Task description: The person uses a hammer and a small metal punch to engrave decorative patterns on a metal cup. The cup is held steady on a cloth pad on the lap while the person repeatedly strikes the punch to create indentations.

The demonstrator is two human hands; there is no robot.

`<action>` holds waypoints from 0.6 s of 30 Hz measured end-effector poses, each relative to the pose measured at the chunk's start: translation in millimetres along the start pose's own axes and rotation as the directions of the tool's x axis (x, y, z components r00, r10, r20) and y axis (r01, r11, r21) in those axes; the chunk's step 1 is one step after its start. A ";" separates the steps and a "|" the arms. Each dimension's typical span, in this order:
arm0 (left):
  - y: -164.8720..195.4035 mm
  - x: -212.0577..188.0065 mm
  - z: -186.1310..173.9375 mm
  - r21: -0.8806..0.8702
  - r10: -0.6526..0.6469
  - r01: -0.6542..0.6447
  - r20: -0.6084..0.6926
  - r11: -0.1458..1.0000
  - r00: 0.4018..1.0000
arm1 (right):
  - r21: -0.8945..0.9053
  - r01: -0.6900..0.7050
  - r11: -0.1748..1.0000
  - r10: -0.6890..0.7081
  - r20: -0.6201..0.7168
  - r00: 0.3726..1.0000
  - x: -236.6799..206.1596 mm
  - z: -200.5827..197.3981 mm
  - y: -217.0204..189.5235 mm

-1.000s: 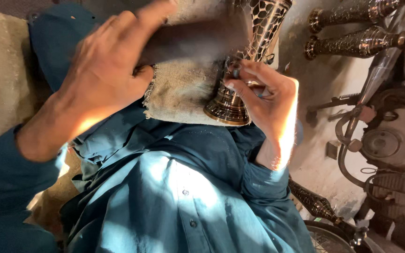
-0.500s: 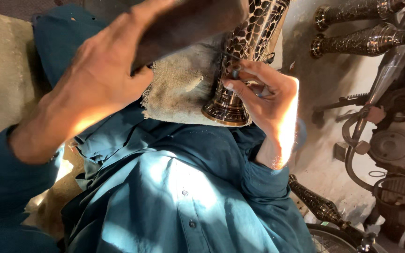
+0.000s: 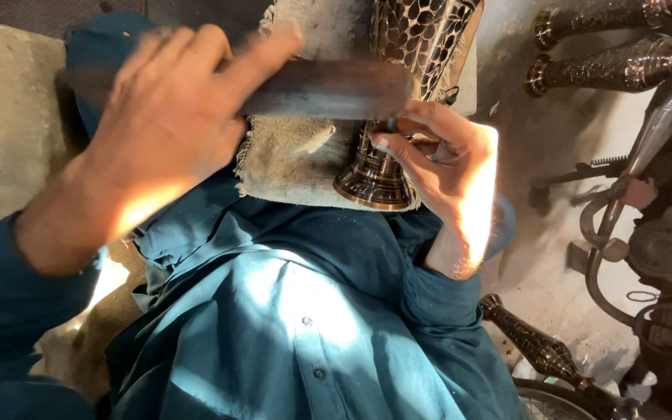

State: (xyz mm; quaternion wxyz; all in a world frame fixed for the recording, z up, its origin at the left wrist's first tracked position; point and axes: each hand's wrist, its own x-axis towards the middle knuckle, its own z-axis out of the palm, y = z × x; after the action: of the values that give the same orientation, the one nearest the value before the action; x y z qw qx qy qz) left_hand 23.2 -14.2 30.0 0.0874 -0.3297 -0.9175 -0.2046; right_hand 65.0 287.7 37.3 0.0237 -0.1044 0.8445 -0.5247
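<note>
Patterned metal vase (image 3: 398,93) lay on burlap cloth (image 3: 305,148) across the lap, far centre. Right hand (image 3: 445,155) clamped around its base; left hand (image 3: 165,132) gripped a dark flat tool (image 3: 328,89), blurred. Most surface already patterned; remaining work impossible to judge.

A metalworking workshop: patterned brass stems (image 3: 616,70) lie on the dusty floor at upper right, another finished piece (image 3: 538,346) at lower right, beside a greasy machine (image 3: 663,249).
</note>
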 end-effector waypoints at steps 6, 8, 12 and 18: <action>8.6 5.8 -7.8 -0.193 -0.054 0.058 0.028 0.979 0.998 | 0.011 0.017 1.000 -0.017 0.033 0.999 -5.3 -8.2 4.9; 9.6 8.1 -10.7 -0.043 0.000 0.000 0.010 0.999 1.000 | -0.071 0.027 0.997 -0.026 0.021 0.999 -4.2 -11.3 7.4; 15.7 9.8 -11.4 0.061 0.048 -0.047 -0.008 0.997 0.999 | -0.035 0.022 0.999 -0.023 -0.044 0.999 -6.6 -12.4 9.9; 24.5 11.0 -8.9 -0.136 -0.004 0.001 -0.023 0.991 1.000 | 0.063 -0.004 0.998 0.003 0.025 1.000 -13.2 -21.5 12.7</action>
State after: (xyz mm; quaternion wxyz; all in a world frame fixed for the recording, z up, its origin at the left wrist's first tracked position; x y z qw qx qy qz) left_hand 30.7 5.3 49.0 0.0750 -0.3316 -0.9006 -0.2707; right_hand 72.8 314.8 34.7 0.0383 -0.1087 0.8274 -0.5497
